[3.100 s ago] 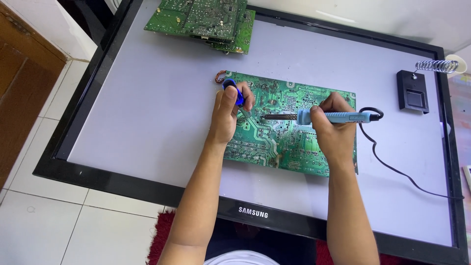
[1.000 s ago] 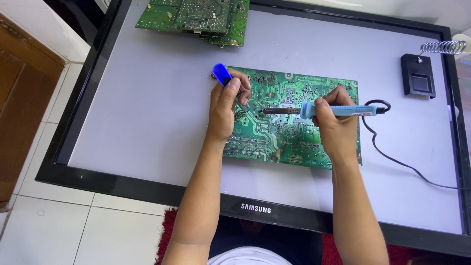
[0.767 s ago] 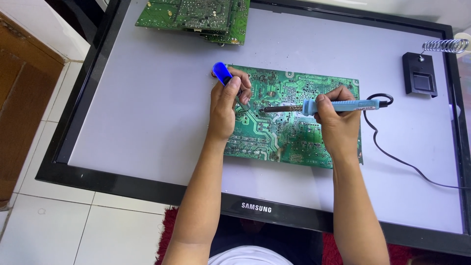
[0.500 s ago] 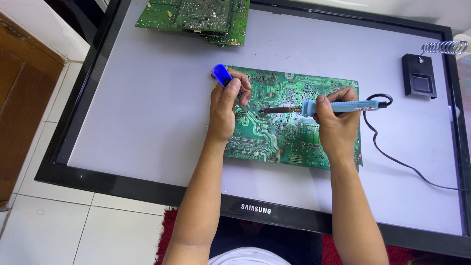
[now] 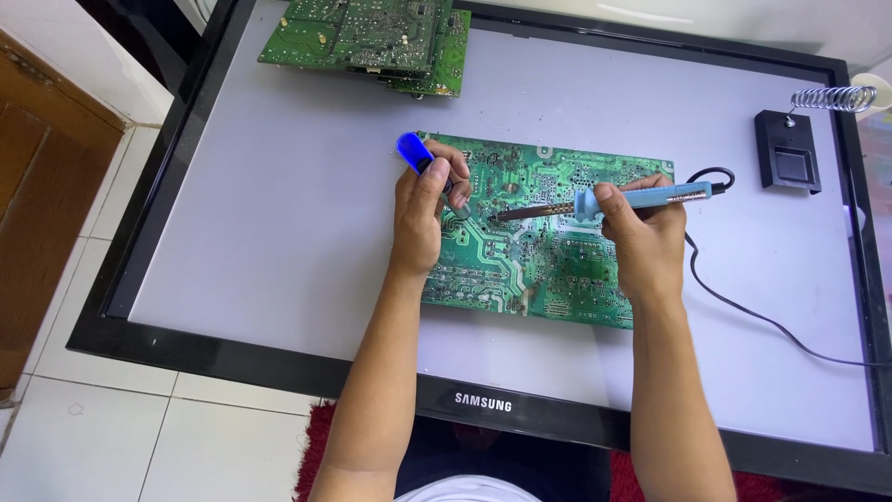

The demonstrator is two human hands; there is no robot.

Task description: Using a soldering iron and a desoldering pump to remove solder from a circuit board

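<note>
A green circuit board lies solder side up on a flat black-framed screen. My left hand grips a blue desoldering pump, its nozzle pointing down at the board. My right hand holds a light-blue soldering iron like a pen. The iron's dark tip touches the board just right of the pump's nozzle. The iron's black cord runs off to the right.
A stack of green circuit boards sits at the screen's far edge. A black soldering-iron stand with a coil spring is at the far right. A wooden door and white floor tiles lie to the left.
Over the last second both hands stay almost still on the board. Compared with three seconds ago, the blue end of the pump sticks out farther above my left hand.
</note>
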